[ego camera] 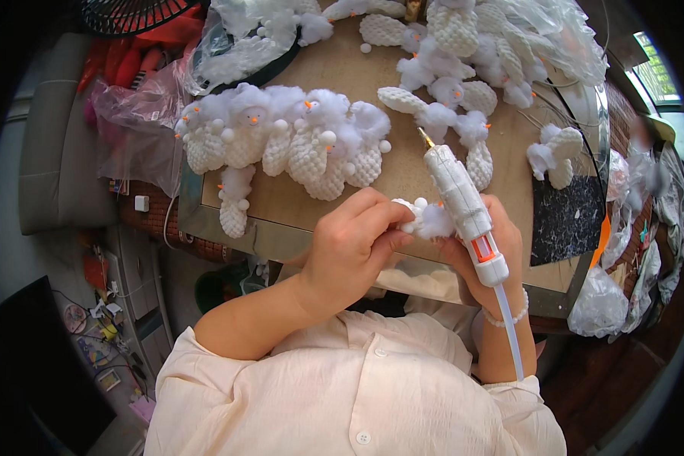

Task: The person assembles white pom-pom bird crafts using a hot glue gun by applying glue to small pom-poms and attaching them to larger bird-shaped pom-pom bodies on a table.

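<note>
My left hand [356,251] pinches the knitted white end of a small snowman figure [435,221] above the table's front edge. White pom-poms sit on this figure beside my fingertips. In my right hand [499,251] is a white hot glue gun [459,191], its brass nozzle [426,138] pointing away from me. A translucent glue stick [510,333] sticks out of its rear. My right fingers also meet the fluffy part of the figure, partly hidden behind the gun. A group of similar snowmen [313,151] with orange noses and white pom-poms lies ahead on the left.
More fluffy white figures [453,48] are piled at the far right of the table [402,142]. Clear plastic [239,62] with pom-poms lies in a dark tray at the back left. A black marbled board [567,219] covers the right corner. A green bin [219,288] stands below.
</note>
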A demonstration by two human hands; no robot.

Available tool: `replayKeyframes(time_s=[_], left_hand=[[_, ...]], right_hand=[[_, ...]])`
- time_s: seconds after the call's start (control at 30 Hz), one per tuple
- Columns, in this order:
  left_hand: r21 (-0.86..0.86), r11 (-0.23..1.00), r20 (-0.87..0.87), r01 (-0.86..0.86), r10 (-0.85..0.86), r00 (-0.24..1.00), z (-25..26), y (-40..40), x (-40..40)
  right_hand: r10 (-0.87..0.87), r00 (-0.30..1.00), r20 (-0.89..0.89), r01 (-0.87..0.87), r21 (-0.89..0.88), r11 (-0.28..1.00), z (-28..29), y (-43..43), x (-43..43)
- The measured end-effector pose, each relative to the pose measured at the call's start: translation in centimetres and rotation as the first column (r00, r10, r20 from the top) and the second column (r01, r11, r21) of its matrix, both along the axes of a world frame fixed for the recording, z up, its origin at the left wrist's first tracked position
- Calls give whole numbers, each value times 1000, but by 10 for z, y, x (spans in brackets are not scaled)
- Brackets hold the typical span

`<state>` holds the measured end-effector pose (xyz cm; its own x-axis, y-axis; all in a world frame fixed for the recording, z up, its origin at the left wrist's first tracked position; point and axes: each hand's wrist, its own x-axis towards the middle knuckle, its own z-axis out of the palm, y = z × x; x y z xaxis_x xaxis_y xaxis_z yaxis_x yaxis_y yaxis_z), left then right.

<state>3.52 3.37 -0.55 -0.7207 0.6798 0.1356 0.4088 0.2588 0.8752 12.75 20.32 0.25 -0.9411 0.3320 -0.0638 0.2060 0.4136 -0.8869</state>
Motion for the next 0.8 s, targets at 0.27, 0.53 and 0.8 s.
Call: replayKeyframes(time_s=[0.27,0.53,0.8], left_hand=[[22,997,-90,-76,78,993,14,-15,-1],[-199,848,-426,-491,376,822,13,-90,-8],[-188,821,-271,-540,485,831,-7,-91,-14]], right_hand=[[20,993,-115,-27,-61,998,1,-9,-2],[-132,987,-88,104,-271,957,3,-14,0],[-105,964,-243,161,222,962,-7,-7,-6]])
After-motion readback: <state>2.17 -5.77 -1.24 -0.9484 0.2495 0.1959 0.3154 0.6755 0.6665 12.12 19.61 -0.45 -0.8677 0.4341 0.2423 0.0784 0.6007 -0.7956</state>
